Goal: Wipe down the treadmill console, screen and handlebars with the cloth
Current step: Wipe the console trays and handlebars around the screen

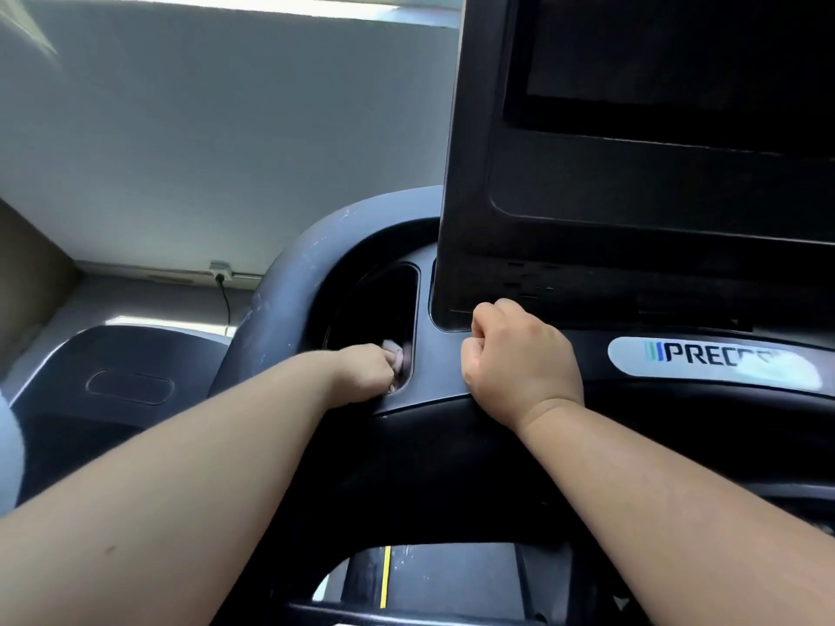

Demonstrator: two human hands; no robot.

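Here the dark screen [655, 128] rises over the right half of the black console [436, 381], and a curved handlebar [289, 273] wraps the console's left edge. The right hand [519, 354], curled in a fist, rests on the console below the screen's lower-left corner. The left hand [366, 370] reaches into the pocket [384, 300] near the console's left edge, gripping the pale cloth [397, 354] there.

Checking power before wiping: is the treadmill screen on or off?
Off, apparently: the screen is uniformly dark, showing no picture or lights.
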